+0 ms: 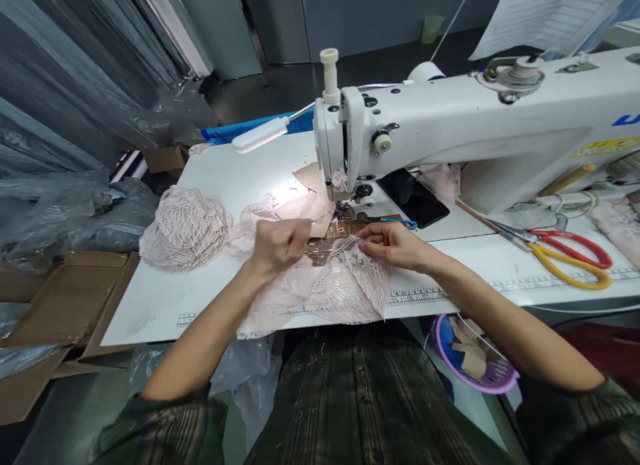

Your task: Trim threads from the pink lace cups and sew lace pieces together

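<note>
Pale pink lace fabric (345,285) lies bunched over the front of the white sewing table, in front of the sewing machine (415,125). My right hand (387,245) pinches the top edge of this lace between thumb and fingers, just right of the needle area. Left of the needle, my left hand (283,245) is closed in a fist, slightly blurred, above the fabric; whatever is in it is hidden. Behind that hand, smooth pink cloth pieces (300,205) lie under the machine's lamp. A round roll of lace trim (187,228) sits at the table's left.
A black phone (415,197) lies beneath the machine arm, close to a small blue-handled tool (400,221). Scissors with red and yellow handles (570,258) rest at the right. Below the table edge is a purple basket (493,381); cardboard boxes (75,291) stand left.
</note>
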